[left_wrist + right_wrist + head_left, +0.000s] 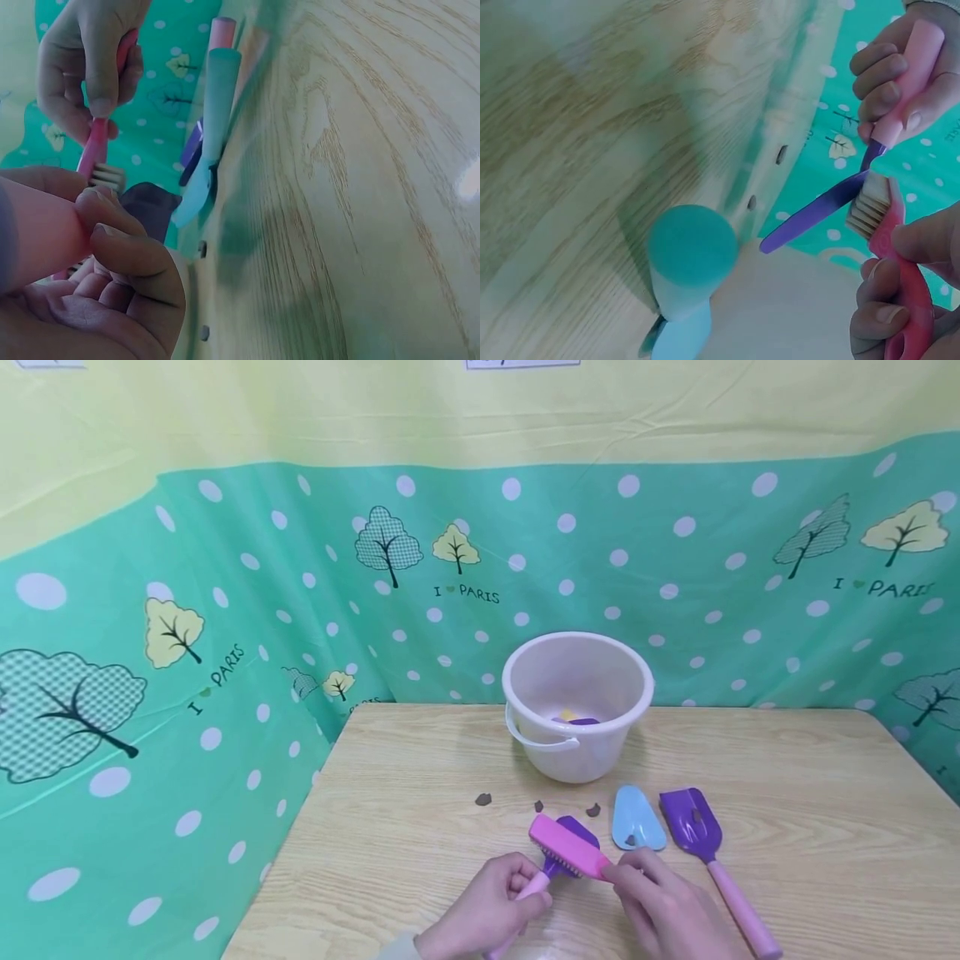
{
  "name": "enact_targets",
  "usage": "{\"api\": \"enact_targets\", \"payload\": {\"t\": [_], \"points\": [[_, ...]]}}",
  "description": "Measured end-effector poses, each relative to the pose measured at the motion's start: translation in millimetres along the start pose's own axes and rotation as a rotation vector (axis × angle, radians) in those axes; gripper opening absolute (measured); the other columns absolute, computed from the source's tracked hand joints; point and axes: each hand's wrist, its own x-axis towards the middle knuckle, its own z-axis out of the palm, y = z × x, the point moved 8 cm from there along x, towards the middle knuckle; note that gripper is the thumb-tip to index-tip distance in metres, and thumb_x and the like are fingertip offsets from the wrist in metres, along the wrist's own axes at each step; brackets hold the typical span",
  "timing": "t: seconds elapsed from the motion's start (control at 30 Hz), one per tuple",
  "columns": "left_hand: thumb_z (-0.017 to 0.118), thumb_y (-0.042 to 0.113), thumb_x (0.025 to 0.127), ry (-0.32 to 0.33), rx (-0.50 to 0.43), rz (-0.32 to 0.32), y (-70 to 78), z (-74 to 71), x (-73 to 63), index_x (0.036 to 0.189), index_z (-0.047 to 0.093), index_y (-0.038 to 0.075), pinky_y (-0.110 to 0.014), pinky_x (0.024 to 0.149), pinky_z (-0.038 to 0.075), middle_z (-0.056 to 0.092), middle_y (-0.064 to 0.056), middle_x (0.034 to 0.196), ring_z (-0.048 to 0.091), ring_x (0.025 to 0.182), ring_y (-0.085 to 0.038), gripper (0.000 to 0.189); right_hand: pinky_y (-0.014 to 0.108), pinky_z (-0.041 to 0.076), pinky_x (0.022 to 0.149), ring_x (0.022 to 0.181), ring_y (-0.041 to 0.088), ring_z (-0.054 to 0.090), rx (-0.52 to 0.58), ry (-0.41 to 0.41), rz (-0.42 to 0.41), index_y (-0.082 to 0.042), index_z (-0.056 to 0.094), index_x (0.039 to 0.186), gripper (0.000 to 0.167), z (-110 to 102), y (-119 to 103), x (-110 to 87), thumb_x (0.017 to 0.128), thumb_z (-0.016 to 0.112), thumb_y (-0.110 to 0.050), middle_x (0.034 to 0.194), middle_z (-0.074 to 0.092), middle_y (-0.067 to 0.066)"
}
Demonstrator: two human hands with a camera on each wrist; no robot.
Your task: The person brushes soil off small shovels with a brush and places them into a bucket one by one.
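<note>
My left hand grips the pink handle of a toy shovel, whose purple blade points away over the table. A pink brush is in my right hand, the thumb and fingers round its handle. Its pale bristles face the shovel, right at the neck where handle and blade meet. In the right wrist view the shovel blade is held tilted. Near my right hand lies a light blue scoop with a dark crumb on it; my hand hides its handle in the head view.
A white bucket with purple and yellow things inside stands at the back. To the right lies another purple shovel with a pink handle. Several dark bits are scattered on the wooden table. A green dotted cloth hangs behind.
</note>
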Motion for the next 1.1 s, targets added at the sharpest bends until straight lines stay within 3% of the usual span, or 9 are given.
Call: {"api": "enact_targets", "payload": {"t": [0.07,0.13,0.27,0.53,0.63,0.9,1.1], "points": [[0.067,0.011,0.084,-0.002,0.000,0.002,0.0,0.3,-0.3,0.094,0.059,0.004,-0.017,0.046,0.042,0.057,0.005,0.066,0.051,0.052,-0.005,0.015,0.006,0.036,0.057,0.072,-0.003,0.048,-0.013,-0.010,0.010,-0.026,0.069,0.102,0.031,0.6,2.4,0.0,0.100,0.039,-0.032,0.096,0.053,-0.018],[0.067,0.011,0.084,-0.007,-0.001,0.003,0.5,0.3,-0.6,0.094,0.059,0.003,-0.017,0.046,0.042,0.057,0.005,0.066,0.051,0.052,-0.005,0.015,0.007,0.037,0.059,0.073,-0.004,0.048,-0.018,-0.027,0.034,-0.027,0.069,0.103,0.018,1.6,5.6,-0.1,0.092,0.056,-0.020,0.096,0.053,-0.019],[0.066,0.010,0.084,-0.019,-0.014,-0.002,1.5,0.6,-2.4,0.095,0.058,0.002,-0.018,0.047,0.043,0.057,0.004,0.067,0.051,0.053,-0.006,0.015,0.008,0.039,0.063,0.076,-0.005,0.048,-0.012,-0.048,0.073,-0.028,0.069,0.105,0.043,3.7,12.0,-0.5,0.071,0.075,-0.002,0.096,0.053,-0.022],[0.066,0.012,0.085,-0.062,-0.042,-0.012,2.5,3.8,-6.4,0.094,0.058,0.003,-0.016,0.047,0.038,0.058,0.005,0.071,0.047,0.054,-0.004,0.015,0.012,0.042,0.068,0.077,0.003,0.055,0.000,0.045,-0.002,-0.022,0.071,0.102,0.034,-0.5,19.9,-1.9,0.072,0.072,-0.007,0.095,0.058,-0.015],[0.065,0.011,0.085,-0.068,-0.054,-0.015,1.9,4.3,-7.3,0.095,0.058,0.003,-0.016,0.047,0.037,0.058,0.005,0.072,0.045,0.053,-0.004,0.015,0.015,0.045,0.069,0.079,0.003,0.057,-0.031,0.025,0.031,-0.022,0.071,0.101,0.032,0.3,22.8,-1.6,0.072,0.074,-0.007,0.094,0.059,-0.015],[0.065,0.009,0.085,-0.070,-0.069,-0.011,0.7,3.0,-8.5,0.096,0.058,0.002,-0.015,0.046,0.036,0.058,0.005,0.072,0.045,0.053,-0.004,0.015,0.024,0.053,0.070,0.082,-0.001,0.057,-0.075,-0.107,0.224,-0.026,0.070,0.102,0.038,6.0,33.6,-2.4,0.072,0.080,-0.004,0.096,0.056,-0.020],[0.065,0.009,0.085,-0.077,-0.076,0.002,2.3,0.3,-9.9,0.096,0.057,0.001,-0.015,0.046,0.037,0.059,0.004,0.074,0.045,0.053,-0.003,0.016,0.024,0.053,0.067,0.079,-0.001,0.056,-0.085,-0.108,0.253,-0.028,0.068,0.102,0.038,4.6,38.3,-3.4,0.074,0.079,-0.005,0.094,0.054,-0.020]]}}
